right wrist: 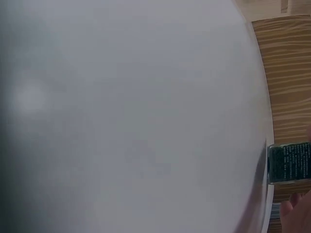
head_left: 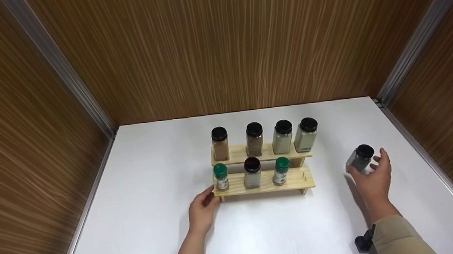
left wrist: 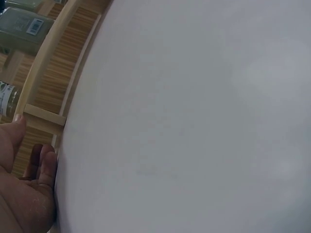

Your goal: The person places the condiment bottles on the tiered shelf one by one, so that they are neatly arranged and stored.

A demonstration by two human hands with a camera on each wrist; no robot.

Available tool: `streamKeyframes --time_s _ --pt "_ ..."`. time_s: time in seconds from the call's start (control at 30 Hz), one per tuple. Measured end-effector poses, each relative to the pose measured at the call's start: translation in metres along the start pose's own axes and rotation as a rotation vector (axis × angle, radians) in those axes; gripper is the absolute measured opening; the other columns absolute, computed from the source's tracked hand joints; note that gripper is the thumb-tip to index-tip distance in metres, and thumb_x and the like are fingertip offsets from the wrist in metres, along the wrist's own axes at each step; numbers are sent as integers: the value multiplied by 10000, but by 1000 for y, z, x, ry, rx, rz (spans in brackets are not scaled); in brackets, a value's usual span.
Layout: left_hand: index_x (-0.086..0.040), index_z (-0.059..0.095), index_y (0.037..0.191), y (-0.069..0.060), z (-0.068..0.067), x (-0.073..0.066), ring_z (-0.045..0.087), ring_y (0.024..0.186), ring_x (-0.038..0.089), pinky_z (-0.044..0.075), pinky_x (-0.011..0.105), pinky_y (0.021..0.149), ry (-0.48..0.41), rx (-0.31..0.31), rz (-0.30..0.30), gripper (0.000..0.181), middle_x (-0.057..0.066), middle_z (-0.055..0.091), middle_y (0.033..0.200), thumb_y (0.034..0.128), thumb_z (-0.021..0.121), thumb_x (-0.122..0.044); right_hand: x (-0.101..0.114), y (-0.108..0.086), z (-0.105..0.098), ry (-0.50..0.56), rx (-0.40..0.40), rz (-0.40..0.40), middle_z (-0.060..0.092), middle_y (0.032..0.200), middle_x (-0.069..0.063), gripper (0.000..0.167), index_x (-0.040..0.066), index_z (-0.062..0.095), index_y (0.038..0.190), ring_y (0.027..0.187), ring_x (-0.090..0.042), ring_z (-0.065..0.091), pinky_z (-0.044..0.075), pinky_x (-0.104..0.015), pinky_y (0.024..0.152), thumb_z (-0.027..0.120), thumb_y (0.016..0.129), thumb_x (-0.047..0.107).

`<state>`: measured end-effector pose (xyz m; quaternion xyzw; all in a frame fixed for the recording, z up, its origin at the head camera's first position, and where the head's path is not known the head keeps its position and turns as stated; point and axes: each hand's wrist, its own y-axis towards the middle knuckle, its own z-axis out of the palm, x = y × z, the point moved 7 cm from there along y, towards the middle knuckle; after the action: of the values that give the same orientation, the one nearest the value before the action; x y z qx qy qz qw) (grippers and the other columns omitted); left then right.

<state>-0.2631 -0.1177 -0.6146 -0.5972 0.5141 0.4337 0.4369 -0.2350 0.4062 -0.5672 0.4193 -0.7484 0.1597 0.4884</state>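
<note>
A two-tier wooden spice rack (head_left: 268, 188) stands on the white table. Its left end is gripped by my left hand (head_left: 202, 213), the thumb at the lower shelf's edge and the other fingers curled beneath. To the right of the rack, my right hand (head_left: 373, 182) holds a dark-filled spice jar (head_left: 359, 161) with a black lid between thumb and fingers. The right wrist view shows the jar's printed label (right wrist: 296, 161); the hand is mostly cut off there. On the lower shelf stand two green-lidded jars (head_left: 223, 183) (head_left: 280, 178) and a black-lidded jar (head_left: 252, 177) between them.
Several black-lidded jars (head_left: 282, 143) line the upper shelf. Wood-grain panels (head_left: 221, 51) enclose the table (head_left: 146, 180) at the back and sides, with metal strips along the corners. A small black object (head_left: 364, 241) sits by the right sleeve.
</note>
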Motion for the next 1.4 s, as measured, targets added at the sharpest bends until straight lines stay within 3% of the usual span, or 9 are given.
streamKeyframes --time_s 0.17,0.33,0.73,1.0,1.23,1.33,1.4 --pt "-57 669 1408 -1 1 2 611 1286 356 498 470 1107 6 7 4 407 176 658 1361 1005 726 -79 -1 6 4 27 44 27 134 1729 -238 1251 191 -88 1697 1522 -501 287 307 -603 1223 856 883 79" --pt "-40 676 1396 1 3 1 621 1264 360 504 469 1096 10 10 27 406 183 665 1333 995 732 -68 -6 10 8 6 76 27 136 1722 -279 1254 253 -148 1682 1498 -565 297 284 -623 1228 805 906 1" --pt "-55 674 1402 1 2 -3 620 1257 343 498 477 1101 4 10 17 410 166 670 1327 997 730 -79 -6 9 9 -45 80 -8 335 1595 -376 1103 279 -47 1703 1445 -561 396 337 -634 1198 725 964 2" --pt "-48 675 1400 1 1 0 621 1257 352 503 482 1095 1 3 23 406 181 672 1333 999 732 -80 0 1 11 -19 67 -44 273 1687 -274 1019 253 72 1699 1484 -540 349 315 -637 1209 715 958 -23" --pt "-51 681 1388 2 1 1 620 1263 355 496 479 1104 3 -7 13 397 169 674 1322 994 731 -62 4 -14 15 36 79 -66 288 1678 -269 1030 227 100 1695 1464 -553 372 387 -656 1153 744 937 -41" --pt "-55 684 1387 3 1 0 621 1263 349 496 478 1104 7 -9 7 395 160 675 1318 995 731 -64 10 -21 16 52 85 -71 321 1653 -280 1032 223 109 1695 1444 -538 415 451 -587 1128 754 932 -37" --pt "-58 684 1388 3 1 0 620 1262 346 496 478 1103 11 -9 4 394 159 674 1320 997 730 -67 16 -26 16 73 85 -74 357 1625 -289 1032 221 121 1694 1423 -521 452 530 -412 1070 761 927 -38"
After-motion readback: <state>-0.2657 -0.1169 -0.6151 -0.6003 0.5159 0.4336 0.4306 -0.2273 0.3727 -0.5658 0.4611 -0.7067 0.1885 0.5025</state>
